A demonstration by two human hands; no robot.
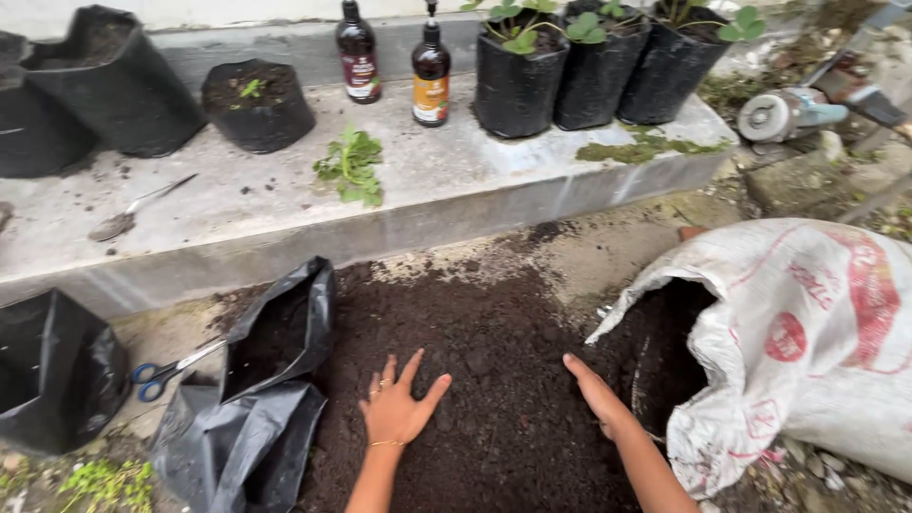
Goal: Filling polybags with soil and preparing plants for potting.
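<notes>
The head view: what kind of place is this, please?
Most likely an outdoor potting spot in a home garden. Both hands, left and right, rest on a soil pile beside an open white sack, and black grow bags with seedlings stand on a concrete ledge.

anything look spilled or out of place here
Yes. Dark soil lies heaped loose on the ground, spilling from the tipped white sack. The left hand rests flat on it. An uprooted green plant lies loose on the concrete ledge, not in a grow bag.
</notes>
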